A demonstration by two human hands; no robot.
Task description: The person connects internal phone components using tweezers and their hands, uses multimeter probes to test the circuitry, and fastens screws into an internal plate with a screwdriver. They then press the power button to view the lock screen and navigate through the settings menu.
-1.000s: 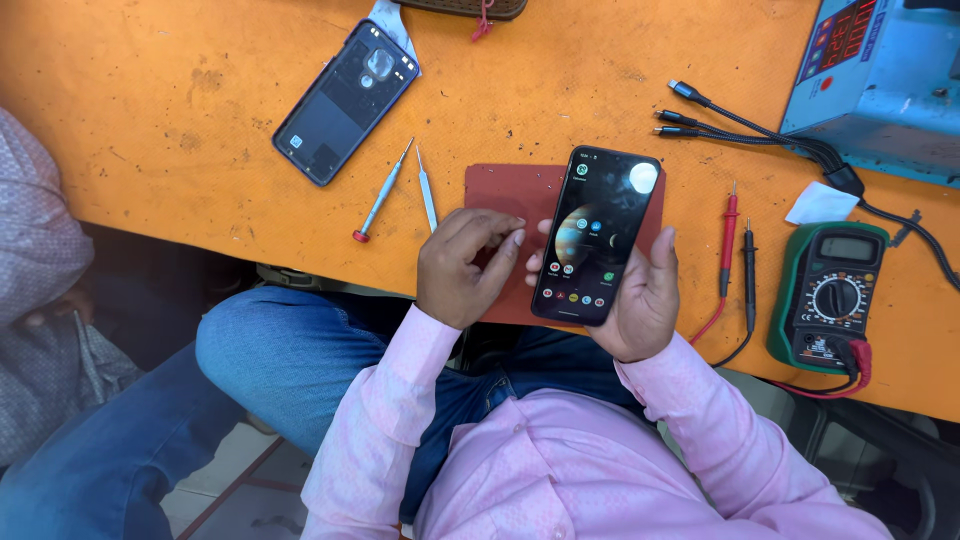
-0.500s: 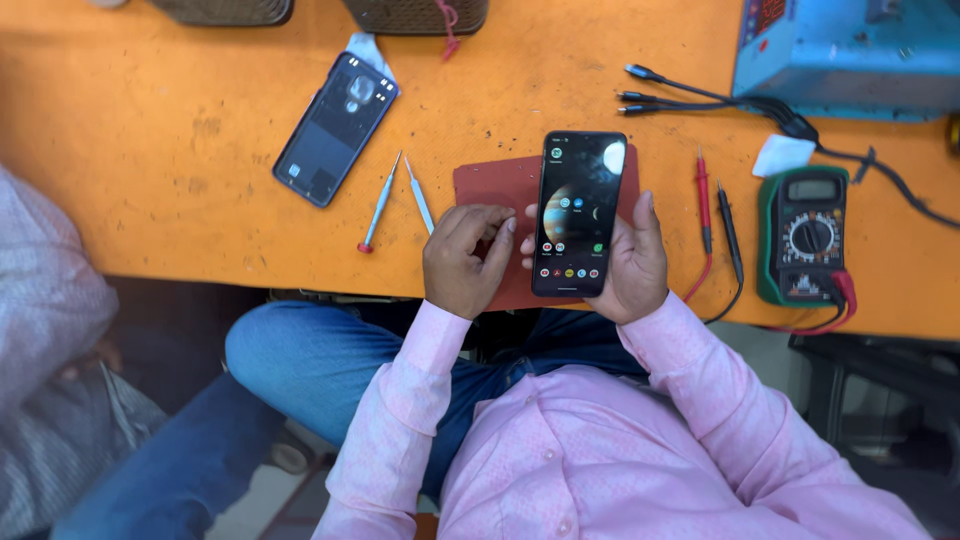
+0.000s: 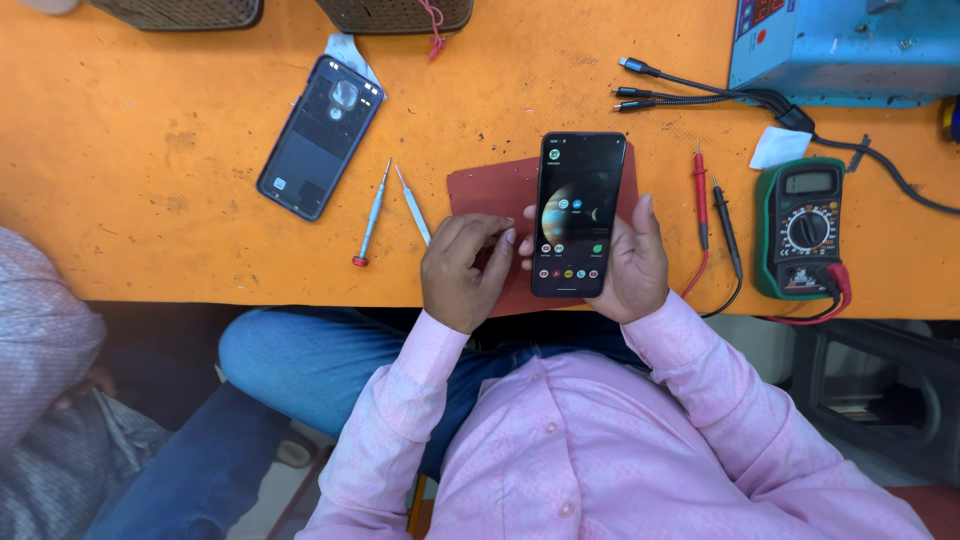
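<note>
The right hand (image 3: 628, 262) holds the lit smartphone (image 3: 578, 214) closed in its grip above the red mat (image 3: 492, 190) at the bench (image 3: 150, 150) edge, while the left hand (image 3: 463, 270), fingers curled and holding nothing, touches its side, so a loose grip may let the smartphone slip off the edge.

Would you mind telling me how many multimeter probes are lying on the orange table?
2. The red probe and the black probe lie side by side between the lit phone, held in the right hand, and the green multimeter. None seems hidden.
</note>
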